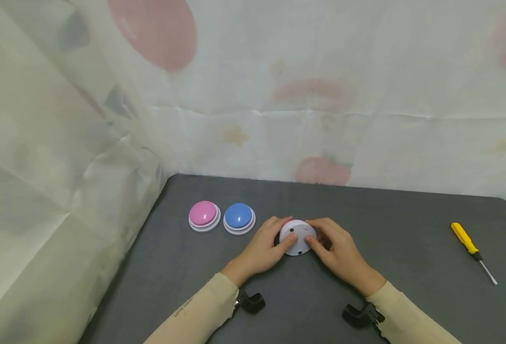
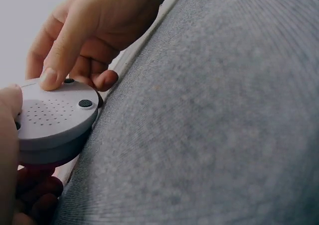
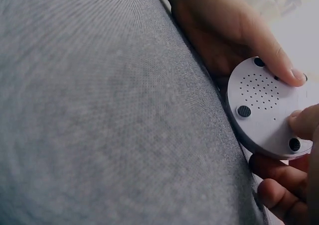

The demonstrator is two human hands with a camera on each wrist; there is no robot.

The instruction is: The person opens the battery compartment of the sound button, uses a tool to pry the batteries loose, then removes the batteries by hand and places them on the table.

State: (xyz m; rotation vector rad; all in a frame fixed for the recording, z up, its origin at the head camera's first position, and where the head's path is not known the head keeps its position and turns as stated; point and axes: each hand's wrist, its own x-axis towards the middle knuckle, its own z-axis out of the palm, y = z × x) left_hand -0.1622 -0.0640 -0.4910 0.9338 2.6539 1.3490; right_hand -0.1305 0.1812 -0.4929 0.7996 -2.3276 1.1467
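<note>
Both hands hold a round push-button buzzer [image 1: 300,244] just above the table, its white underside tilted up. The left hand [image 1: 261,247] grips its left side and the right hand [image 1: 343,252] its right side, thumbs on the base and fingers beneath. In the right wrist view the base [image 3: 261,123] shows a patch of small speaker holes and dark round pads. A reddish dome [image 2: 42,166] peeks out below the casing in the left wrist view; most of it is hidden.
Left of the hands, a pink buzzer [image 1: 203,213] and a blue buzzer [image 1: 238,216] stand dome-up, side by side. A yellow-handled screwdriver [image 1: 465,239] lies far right on the dark grey table [image 1: 386,220]. Printed sheeting [image 1: 244,86] hangs behind and to the left.
</note>
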